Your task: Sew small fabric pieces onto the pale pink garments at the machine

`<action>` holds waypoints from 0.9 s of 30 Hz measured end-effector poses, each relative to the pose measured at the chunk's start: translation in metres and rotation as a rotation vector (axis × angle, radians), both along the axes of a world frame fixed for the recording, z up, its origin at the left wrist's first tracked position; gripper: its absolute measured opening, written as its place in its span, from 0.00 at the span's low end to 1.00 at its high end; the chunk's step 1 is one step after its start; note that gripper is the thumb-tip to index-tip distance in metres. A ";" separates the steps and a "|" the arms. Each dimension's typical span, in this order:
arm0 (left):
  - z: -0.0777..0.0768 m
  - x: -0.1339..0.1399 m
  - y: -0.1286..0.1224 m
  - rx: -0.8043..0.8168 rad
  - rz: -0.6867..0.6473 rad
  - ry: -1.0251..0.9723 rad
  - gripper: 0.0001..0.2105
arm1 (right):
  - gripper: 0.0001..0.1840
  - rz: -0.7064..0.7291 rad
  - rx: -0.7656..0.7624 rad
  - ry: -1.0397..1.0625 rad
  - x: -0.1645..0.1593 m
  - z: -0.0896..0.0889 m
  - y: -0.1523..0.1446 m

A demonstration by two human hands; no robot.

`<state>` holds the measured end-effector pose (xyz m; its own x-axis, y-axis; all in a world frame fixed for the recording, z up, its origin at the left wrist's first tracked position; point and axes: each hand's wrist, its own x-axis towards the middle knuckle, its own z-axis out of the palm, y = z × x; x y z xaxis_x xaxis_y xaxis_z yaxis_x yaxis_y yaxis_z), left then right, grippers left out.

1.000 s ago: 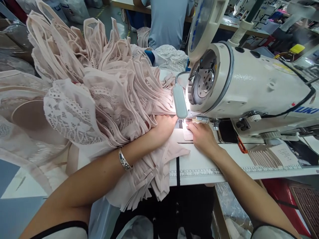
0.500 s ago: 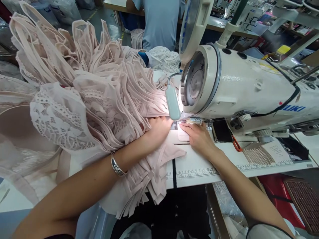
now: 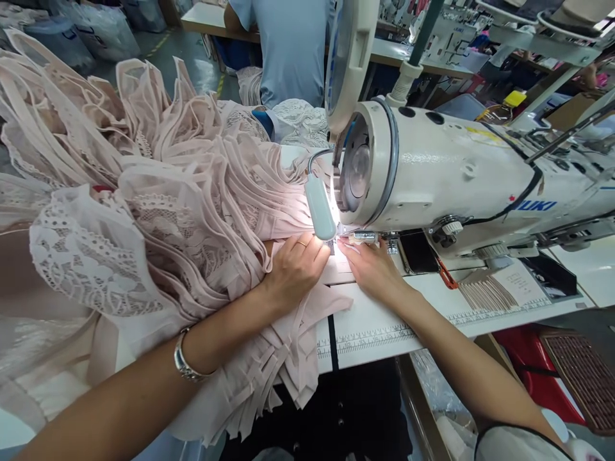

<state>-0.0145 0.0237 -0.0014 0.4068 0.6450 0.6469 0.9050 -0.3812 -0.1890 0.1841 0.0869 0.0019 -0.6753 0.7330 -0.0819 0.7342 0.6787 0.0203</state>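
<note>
My left hand [image 3: 298, 266], with a ring and a bracelet, is closed with curled fingers on the edge of a pale pink lace bra [image 3: 283, 227], just left of the presser foot. Bunched bras and hanging straps surround that wrist. Right of the needle area, my right hand [image 3: 372, 272] has its fingers drawn together, thumb and index at the lit stitching spot; what lies between them is hidden. The white sewing machine [image 3: 427, 166] stands above it. A small clip-on lamp [image 3: 319, 208] partly covers the needle.
A large heap of pink lace bras [image 3: 192, 166] fills the left side. A dark phone [image 3: 419, 251], orange-handled snips [image 3: 448, 274] and a bundle of beige strips [image 3: 487, 293] lie on the right. Ahead sits a person in a blue shirt [image 3: 293, 51].
The view has swung slightly right. My left hand has drawn back a little toward me, its fingers now more curled. My right hand stays at the needle.
</note>
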 end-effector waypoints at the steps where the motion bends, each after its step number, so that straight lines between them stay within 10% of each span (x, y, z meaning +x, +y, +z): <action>1: 0.000 0.001 0.000 0.015 -0.014 0.014 0.17 | 0.29 -0.003 -0.002 -0.003 0.000 0.000 0.000; 27: -0.008 -0.013 -0.005 -0.269 -0.069 0.094 0.11 | 0.27 -0.040 0.075 -0.053 -0.008 0.002 -0.002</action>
<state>-0.0277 0.0184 -0.0093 0.5061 0.7569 0.4135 0.8582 -0.4895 -0.1545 0.1758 0.0845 0.0038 -0.6415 0.7647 -0.0608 0.7572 0.6439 0.1098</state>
